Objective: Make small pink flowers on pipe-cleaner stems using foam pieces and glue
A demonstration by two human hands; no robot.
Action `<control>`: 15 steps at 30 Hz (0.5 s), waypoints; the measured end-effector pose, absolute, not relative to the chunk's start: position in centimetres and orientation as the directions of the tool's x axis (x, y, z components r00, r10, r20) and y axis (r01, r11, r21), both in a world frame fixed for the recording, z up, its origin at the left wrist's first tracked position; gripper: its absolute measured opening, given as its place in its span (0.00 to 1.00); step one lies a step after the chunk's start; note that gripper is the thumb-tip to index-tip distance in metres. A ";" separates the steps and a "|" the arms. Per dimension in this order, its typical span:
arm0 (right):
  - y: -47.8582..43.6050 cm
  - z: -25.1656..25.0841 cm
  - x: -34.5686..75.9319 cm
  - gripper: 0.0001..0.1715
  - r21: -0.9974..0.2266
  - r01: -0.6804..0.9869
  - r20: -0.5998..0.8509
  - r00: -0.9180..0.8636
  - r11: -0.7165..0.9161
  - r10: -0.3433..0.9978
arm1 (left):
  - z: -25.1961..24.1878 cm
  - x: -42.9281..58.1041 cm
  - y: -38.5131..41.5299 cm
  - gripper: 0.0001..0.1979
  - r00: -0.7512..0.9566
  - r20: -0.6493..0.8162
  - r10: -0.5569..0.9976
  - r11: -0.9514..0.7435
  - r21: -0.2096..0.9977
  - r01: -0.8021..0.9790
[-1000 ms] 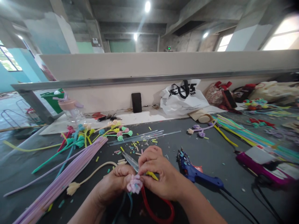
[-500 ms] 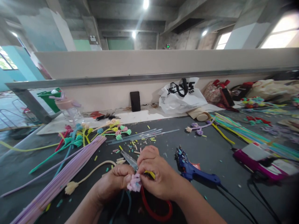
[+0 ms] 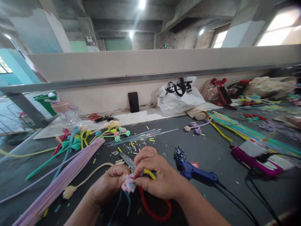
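Note:
My left hand (image 3: 113, 183) is closed, thumb and fingers pinching a small pale pink and lilac fuzzy flower (image 3: 128, 183) with a bit of blue in it. Fingertips of my right hand (image 3: 152, 175) pinch the right edge of the same flower. Beneath my hands are scissors, their blades (image 3: 127, 159) pointing up-left and a red handle loop (image 3: 162, 215) showing below. A yellow piece (image 3: 150, 173) sticks out by my right fingers; what it belongs to is unclear. Blue stems (image 3: 128, 202) hang below the flower. Left of my hands lies a cream flower (image 3: 70, 191) on a stem.
A bundle of lilac pipe cleaners (image 3: 63, 180) lies left. Colourful flowers (image 3: 76, 141), clear glue sticks (image 3: 141, 136) and cut scraps are beyond my hands. To the right are a blue glue gun (image 3: 195, 171) with its cord and a magenta device (image 3: 256, 161). A phone (image 3: 133, 102) leans behind.
The view has shifted slightly, so most things sit a little further left. My hands stay together at the flower, which has turned slightly between my fingers.

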State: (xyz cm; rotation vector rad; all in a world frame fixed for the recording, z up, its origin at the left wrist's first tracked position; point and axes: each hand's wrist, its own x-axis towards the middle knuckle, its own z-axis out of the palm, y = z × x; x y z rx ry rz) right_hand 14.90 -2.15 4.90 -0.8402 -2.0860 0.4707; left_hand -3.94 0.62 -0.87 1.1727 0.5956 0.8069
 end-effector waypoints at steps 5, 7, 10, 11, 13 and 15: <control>-1.8 4.4 15.1 0.03 -0.539 0.422 0.549 -0.480 0.729 0.684 | -0.9 -4.1 0.7 0.11 0.600 -0.022 0.800 0.182 0.961 -0.208; -1.7 4.4 15.3 0.03 -0.503 0.450 0.536 -0.508 0.738 0.674 | -1.2 -4.2 0.8 0.11 0.593 -0.028 0.805 0.174 0.966 -0.191; -1.8 4.4 15.3 0.04 -0.464 0.479 0.527 -0.526 0.745 0.667 | -1.5 -4.2 0.9 0.12 0.588 -0.022 0.809 0.149 0.975 -0.168; -1.9 4.3 15.3 0.05 -0.466 0.481 0.534 -0.516 0.743 0.669 | -1.5 -4.2 0.9 0.12 0.588 -0.019 0.809 0.143 0.976 -0.164; -2.0 4.1 15.0 0.05 -0.486 0.481 0.553 -0.477 0.730 0.683 | -1.5 -4.2 1.0 0.12 0.586 -0.014 0.810 0.130 0.979 -0.157; -2.0 3.8 14.6 0.06 -0.512 0.487 0.566 -0.429 0.708 0.704 | -1.3 -4.3 1.1 0.12 0.587 -0.007 0.809 0.111 0.984 -0.142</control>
